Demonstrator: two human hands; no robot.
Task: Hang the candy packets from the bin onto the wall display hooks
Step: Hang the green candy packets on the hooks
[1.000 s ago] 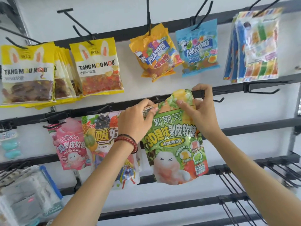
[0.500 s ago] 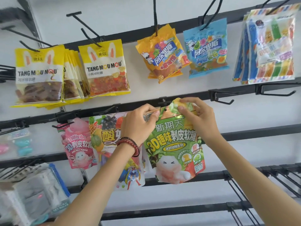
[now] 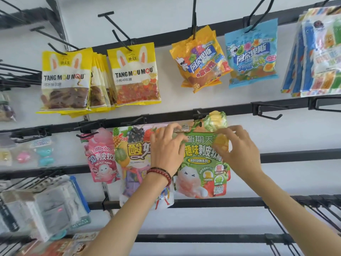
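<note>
A green candy packet (image 3: 201, 163) is held against the second rail (image 3: 236, 108) of the wall display. It is gripped near its top by both hands, the left hand (image 3: 166, 146) at the upper left corner and the right hand (image 3: 239, 150) at the upper right. The packet's top is raised to a black hook (image 3: 198, 115) on that rail; whether it is threaded cannot be told. A red beaded bracelet (image 3: 160, 172) is worn on the left wrist. Just to the left on the same rail, a fruit-printed packet (image 3: 132, 150) and a pink packet (image 3: 100, 156) are hung. From the top rail (image 3: 162, 38), yellow packets (image 3: 64, 80), an orange packet (image 3: 201, 60) and a blue packet (image 3: 251, 54) are hung.
</note>
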